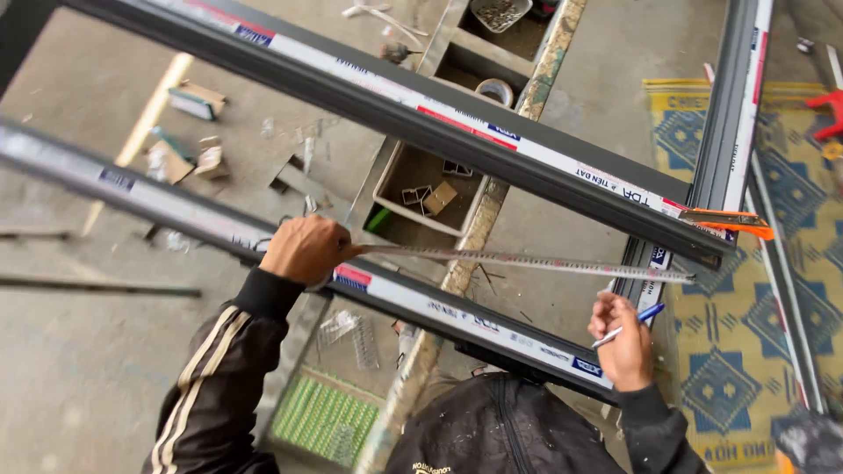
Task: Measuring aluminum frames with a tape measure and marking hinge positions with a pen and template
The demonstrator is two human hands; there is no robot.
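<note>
My left hand [305,248] grips a tape measure on the near dark aluminium frame bar [413,303]. Its blade [527,262] stretches right to the upright frame bar [645,272]. My right hand [622,338] holds a blue pen [634,321] at the blade's far end, beside the frame's corner. A second dark frame bar [421,118] with a protective film strip runs diagonally above. An orange utility knife [729,221] lies on that bar near its right end.
Below the frame, the concrete floor [79,351] holds a shallow tray [421,197] of small parts, a roll of tape [494,90], scraps [193,154] and a wooden stick [140,132]. A blue patterned mat [738,351] lies right. A green grid object [325,417] sits near my body.
</note>
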